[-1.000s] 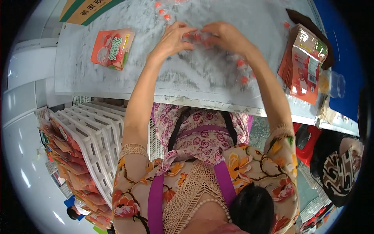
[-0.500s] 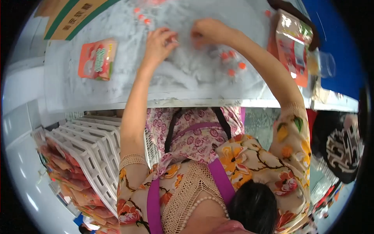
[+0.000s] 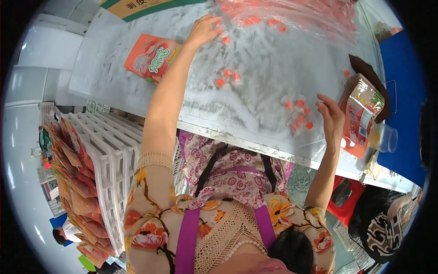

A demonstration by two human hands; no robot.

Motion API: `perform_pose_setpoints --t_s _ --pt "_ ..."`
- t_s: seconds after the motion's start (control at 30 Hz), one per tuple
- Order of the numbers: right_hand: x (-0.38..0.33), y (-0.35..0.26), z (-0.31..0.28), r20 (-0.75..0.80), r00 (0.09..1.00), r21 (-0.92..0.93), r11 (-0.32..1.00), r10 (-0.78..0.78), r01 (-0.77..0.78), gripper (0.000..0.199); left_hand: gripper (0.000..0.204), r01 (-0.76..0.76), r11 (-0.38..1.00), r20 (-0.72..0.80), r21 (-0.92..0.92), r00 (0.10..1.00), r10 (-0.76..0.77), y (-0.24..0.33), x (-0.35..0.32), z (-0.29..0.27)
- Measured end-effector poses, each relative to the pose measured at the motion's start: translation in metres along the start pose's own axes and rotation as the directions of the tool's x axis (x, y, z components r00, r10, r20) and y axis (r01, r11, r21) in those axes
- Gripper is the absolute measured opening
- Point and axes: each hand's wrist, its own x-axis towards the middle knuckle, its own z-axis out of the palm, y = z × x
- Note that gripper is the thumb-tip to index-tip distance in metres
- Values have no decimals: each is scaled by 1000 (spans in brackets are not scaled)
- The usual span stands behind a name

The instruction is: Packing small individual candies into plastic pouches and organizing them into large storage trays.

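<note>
Small orange-red candies in clear wrappers lie in loose groups on the worktable. My left hand (image 3: 204,32) is stretched to the far side, its fingers apart beside a candy (image 3: 226,40) and another at the fingertips. Whether it touches that one I cannot tell. My right hand (image 3: 332,114) hovers with parted fingers and nothing in it, just right of a cluster of wrapped candies (image 3: 299,119). Between the hands sits a small group of candies (image 3: 236,77). A red-orange pouch (image 3: 358,116) lies right of my right hand. Another pouch (image 3: 153,57) is partly hidden behind my left forearm.
A large clear plastic bag (image 3: 292,13) of candies spreads along the table's far side. At the far left stands a green-edged carton (image 3: 146,8). A clear cup (image 3: 387,138) is at the right edge. White crates (image 3: 112,160) and filled pouches (image 3: 75,192) stand at lower left.
My hands have parted: the left reached farther away, the right drew back toward the right pouch. A small candy group now lies where they worked. The view has shifted, showing more of the clear bag.
</note>
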Motion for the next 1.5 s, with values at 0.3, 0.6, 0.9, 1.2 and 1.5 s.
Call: perform_pose_setpoints --t_s 0.3,0.6,0.9,1.2,1.5 --pt "-23 10 -14 -27 996 -57 995 81 -83 23 52 -75 995 182 -70 979 87 27 -44 11" --pt "-12 -2 11 -99 994 99 993 -51 61 20 39 -69 926 -116 -371 993 28 72 -141 28" --pt "47 -26 45 -32 990 -170 976 -140 133 17 45 -269 948 -126 -169 960 250 189 -175 79" --pt "272 14 83 267 837 -439 713 -477 547 35 47 -151 952 29 -266 986 164 172 -159 50" --pt "214 28 114 266 680 -449 536 -683 715 35 40 -157 973 -30 -171 988 154 116 -14 35"
